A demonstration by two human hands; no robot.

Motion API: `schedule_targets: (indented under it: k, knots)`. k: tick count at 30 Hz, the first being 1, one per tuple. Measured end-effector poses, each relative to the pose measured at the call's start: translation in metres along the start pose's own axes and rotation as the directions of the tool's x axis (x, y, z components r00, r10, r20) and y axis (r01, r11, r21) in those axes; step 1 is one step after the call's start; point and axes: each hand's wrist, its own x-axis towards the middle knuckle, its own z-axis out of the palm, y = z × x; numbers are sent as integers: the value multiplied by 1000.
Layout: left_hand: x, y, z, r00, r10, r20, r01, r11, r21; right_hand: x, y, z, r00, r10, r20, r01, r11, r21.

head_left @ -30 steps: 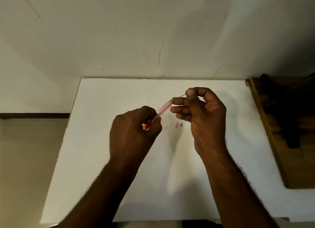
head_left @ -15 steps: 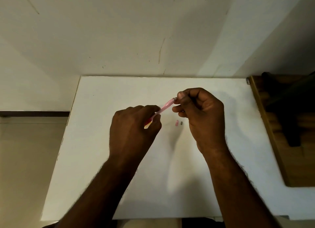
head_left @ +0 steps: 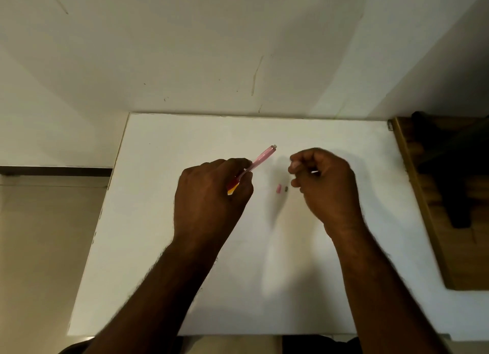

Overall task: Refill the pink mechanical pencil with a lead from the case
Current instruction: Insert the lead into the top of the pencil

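Seen from my head camera, looking down: a white table (head_left: 158, 247) stands against a pale wall, and both my bare forearms reach out over it. My left hand (head_left: 211, 194) is closed around the lower part of the pink mechanical pencil (head_left: 260, 159), holding it above the table; the barrel slants up and to the right, away from me, and its far end pokes out past my fingers with nothing touching it. A red and yellow patch shows inside my grip at the pencil's lower end. My right hand (head_left: 325, 184) hangs just to the right of the pencil, apart from it, fingers curled loosely inward; I cannot tell whether it holds anything. On the table between my hands lie a small pink cap (head_left: 278, 188) and, just beside it, a tiny dark piece (head_left: 286, 188). A wooden board (head_left: 423, 194) lies at the table's right edge.
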Motion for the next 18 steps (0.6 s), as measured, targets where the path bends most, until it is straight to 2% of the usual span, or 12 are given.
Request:
schedule_targets:
  k: [3,8,12,15,17,18]
  knots:
    - [0,1,0,1000,-25,-2,25,1000,-20,-5,7,4,998,-14,67,35,946,-321]
    - [-1,1,1,998,-59,-2,58,997,-47,-8,8,10,998,-4,67,38,854,-519]
    - [-1,1,1,998,-64,-5,63,997,-54,-8,8,14,998,0,62,36,809,-587]
    - [-1,0,3,997,-72,-2,71,995,-65,-8,10,15,998,14,62,25,813,-581]
    - [-1,-1,3,997,-73,-7,72,995,-68,-7,8,13,997,37,65,-2,884,-467]
    - [-2,-2,3,998,-67,-11,66,996,-68,-5,6,11,996,55,73,-29,947,-320]
